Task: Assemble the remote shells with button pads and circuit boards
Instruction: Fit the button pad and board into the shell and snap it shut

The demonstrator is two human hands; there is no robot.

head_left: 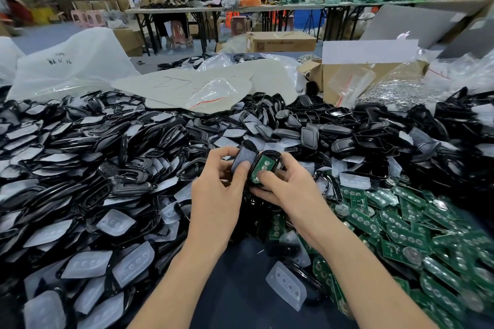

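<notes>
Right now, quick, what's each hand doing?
Left hand: holding the padded shell.
Right hand: holding the shell with the green circuit board.

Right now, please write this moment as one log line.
left hand: holds padded shell half | right hand: holds shell base with circuit board | step: halves not yet closed

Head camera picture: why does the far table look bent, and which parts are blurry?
Head view: wide-angle lens bows the far table; left hand on the padded shell and right hand on the board-fitted shell are sharp; bottom-right circuit boards smear; light is soft.
</notes>
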